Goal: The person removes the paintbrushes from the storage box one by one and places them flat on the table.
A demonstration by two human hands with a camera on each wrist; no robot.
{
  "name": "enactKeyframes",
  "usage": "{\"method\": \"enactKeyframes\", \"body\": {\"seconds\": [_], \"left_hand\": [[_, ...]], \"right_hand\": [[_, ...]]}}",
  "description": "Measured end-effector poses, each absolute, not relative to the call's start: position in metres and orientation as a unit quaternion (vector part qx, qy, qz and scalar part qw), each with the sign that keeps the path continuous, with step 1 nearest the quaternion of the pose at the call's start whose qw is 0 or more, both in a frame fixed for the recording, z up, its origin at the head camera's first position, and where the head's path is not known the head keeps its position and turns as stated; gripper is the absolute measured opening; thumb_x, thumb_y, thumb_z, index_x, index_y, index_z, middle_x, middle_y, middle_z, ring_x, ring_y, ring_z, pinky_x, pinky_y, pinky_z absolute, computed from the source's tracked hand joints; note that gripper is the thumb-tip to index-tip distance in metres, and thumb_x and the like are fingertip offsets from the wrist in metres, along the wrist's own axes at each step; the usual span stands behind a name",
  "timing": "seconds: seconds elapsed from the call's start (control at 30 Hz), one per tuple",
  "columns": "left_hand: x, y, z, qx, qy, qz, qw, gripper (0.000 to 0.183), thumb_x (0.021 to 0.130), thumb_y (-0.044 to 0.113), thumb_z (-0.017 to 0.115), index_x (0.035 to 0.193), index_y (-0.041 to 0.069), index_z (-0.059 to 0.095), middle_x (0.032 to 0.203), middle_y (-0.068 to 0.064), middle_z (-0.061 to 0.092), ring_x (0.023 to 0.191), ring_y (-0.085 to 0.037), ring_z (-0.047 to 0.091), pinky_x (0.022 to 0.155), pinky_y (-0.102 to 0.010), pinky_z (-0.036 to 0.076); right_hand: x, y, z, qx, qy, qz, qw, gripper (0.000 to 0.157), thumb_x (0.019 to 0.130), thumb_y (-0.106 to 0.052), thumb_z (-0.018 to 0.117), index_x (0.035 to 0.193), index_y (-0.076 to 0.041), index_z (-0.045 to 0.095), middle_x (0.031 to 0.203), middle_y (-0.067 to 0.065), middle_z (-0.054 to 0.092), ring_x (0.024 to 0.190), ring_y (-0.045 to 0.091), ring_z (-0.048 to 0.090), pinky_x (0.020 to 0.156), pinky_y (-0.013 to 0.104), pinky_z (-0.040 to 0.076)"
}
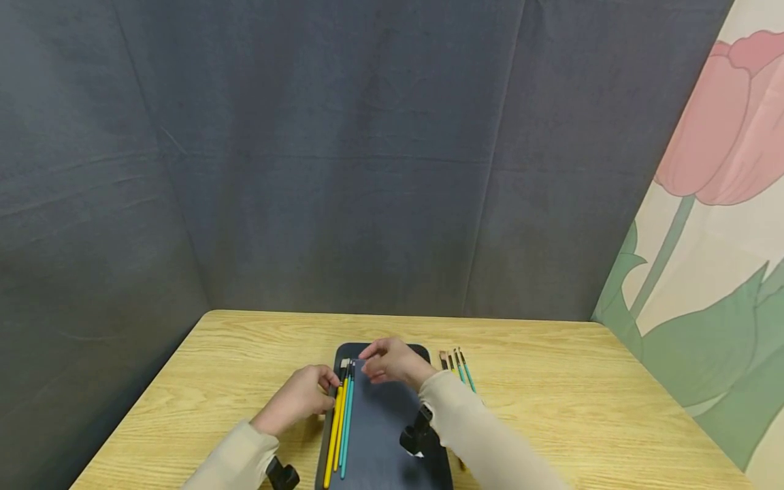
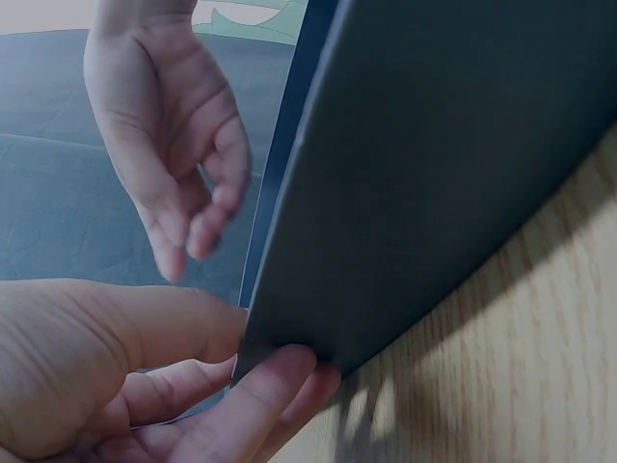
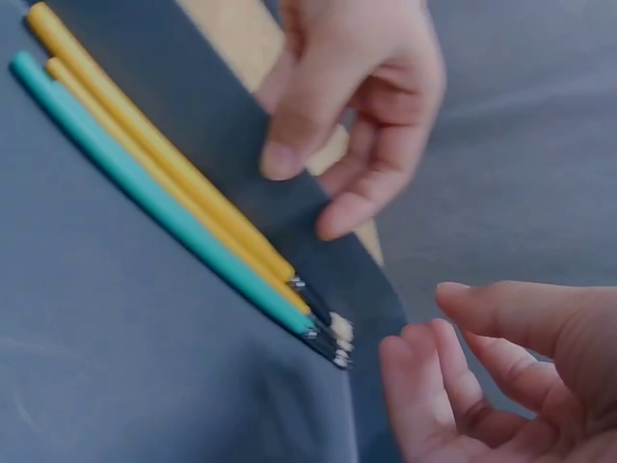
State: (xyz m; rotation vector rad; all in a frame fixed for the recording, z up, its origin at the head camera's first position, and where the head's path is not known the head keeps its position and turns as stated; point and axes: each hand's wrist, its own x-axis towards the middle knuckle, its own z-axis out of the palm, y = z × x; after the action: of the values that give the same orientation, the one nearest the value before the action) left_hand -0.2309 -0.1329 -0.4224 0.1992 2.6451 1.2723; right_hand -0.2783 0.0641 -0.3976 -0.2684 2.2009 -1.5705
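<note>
Along the left side of a dark tray [image 1: 386, 415] lie several paintbrushes: yellow-handled brushes [image 1: 335, 435] with teal-handled brushes [image 1: 346, 435] beside them, pale bristles [image 3: 341, 328] pointing away from me. My left hand [image 1: 299, 397] is at the tray's left rim, fingers loosely bent. In the left wrist view its fingertips [image 2: 289, 362] meet the tray's edge; how firmly they touch cannot be made out. Above the tray's far half hovers my right hand [image 1: 395, 361], with relaxed fingers and nothing in them, close to the bristle ends.
On the table [image 1: 551, 381] to the tray's right lies another group of paintbrushes [image 1: 462, 371], partly hidden by my right forearm. A dark curtain [image 1: 337, 170] hangs behind the table, and a flower-patterned cloth [image 1: 704, 272] stands at the right.
</note>
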Motion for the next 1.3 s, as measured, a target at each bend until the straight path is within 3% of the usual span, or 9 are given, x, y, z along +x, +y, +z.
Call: {"method": "enactKeyframes", "body": {"seconds": [0.63, 1.3], "left_hand": [[-0.230, -0.132, -0.422, 0.067, 0.891, 0.436, 0.109, 0.027, 0.073, -0.004, 0.067, 0.099, 0.001, 0.062, 0.085, -0.008, 0.058, 0.060, -0.015, 0.055, 0.054, -0.028, 0.048], [-0.229, -0.132, -0.422, 0.072, 0.891, 0.435, 0.107, 0.027, 0.073, -0.005, 0.066, 0.100, 0.001, 0.062, 0.085, -0.007, 0.059, 0.060, -0.015, 0.055, 0.054, -0.028, 0.048]], "right_hand": [[-0.277, 0.038, -0.426, -0.035, 0.823, -0.531, 0.201, 0.016, 0.078, 0.008, 0.069, 0.093, 0.005, 0.064, 0.064, 0.002, 0.054, 0.053, 0.009, 0.050, 0.067, 0.037, 0.059], [-0.269, 0.025, -0.427, -0.035, 0.844, -0.508, 0.168, 0.014, 0.074, 0.014, 0.069, 0.086, 0.008, 0.063, 0.069, 0.005, 0.053, 0.054, 0.014, 0.050, 0.061, 0.036, 0.059]]}}
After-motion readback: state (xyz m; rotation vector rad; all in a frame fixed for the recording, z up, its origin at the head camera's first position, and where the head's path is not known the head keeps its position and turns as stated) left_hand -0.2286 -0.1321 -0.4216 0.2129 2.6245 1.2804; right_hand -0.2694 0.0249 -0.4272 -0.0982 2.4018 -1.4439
